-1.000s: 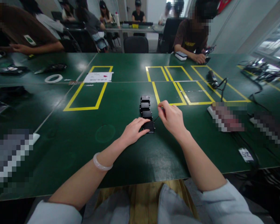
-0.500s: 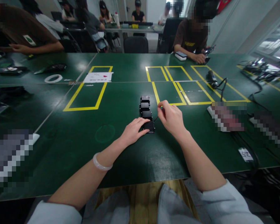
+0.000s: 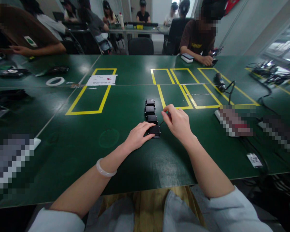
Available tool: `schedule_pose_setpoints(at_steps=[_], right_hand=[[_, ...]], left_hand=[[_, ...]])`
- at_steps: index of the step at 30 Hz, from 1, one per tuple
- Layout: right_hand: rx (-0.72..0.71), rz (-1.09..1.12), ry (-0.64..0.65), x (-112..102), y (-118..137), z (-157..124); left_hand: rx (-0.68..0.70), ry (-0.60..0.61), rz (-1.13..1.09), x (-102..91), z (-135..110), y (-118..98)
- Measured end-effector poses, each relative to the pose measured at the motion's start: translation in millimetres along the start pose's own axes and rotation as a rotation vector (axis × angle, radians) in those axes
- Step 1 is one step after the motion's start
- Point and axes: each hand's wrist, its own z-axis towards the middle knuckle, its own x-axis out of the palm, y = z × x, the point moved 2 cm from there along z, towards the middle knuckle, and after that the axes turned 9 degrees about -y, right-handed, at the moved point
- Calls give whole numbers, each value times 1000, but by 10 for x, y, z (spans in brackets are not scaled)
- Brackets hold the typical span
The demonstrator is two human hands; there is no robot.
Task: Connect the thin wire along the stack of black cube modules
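Note:
Several black box-shaped parts with small shiny studs on their sides stand in a row on the table, running away from me; a farther part (image 3: 150, 110) shows plainly. The fingers and thumb of my left hand (image 3: 138, 137) are closed round the nearest black block (image 3: 154, 130) from its left side. My right hand (image 3: 178, 121) pinches a small screwdriver, its handle mostly hidden by the fingers. The screwdriver's thin dark shaft (image 3: 161, 123) slants down to the right side of the nearest block. Whether its tip sits in a screw is too small to tell.
Yellow tape rectangles (image 3: 84, 112) mark the green table (image 3: 125, 174). A white ring (image 3: 55, 81) and a paper sheet (image 3: 101, 80) lie left. Right are a phone-like device (image 3: 234, 120), a cabled black cylinder (image 3: 219, 82) and tangled cables. Other people sit across the table.
My right hand's fingertips have shifted very slightly on the screwdriver. My left hand and the row of black blocks have kept their places.

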Motion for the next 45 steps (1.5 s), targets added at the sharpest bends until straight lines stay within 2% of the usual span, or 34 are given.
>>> schedule_pose_setpoints(at_steps=[45], right_hand=[[-8, 11, 18, -17, 9, 3]], left_hand=[[-7, 2, -1, -7, 0, -9]])
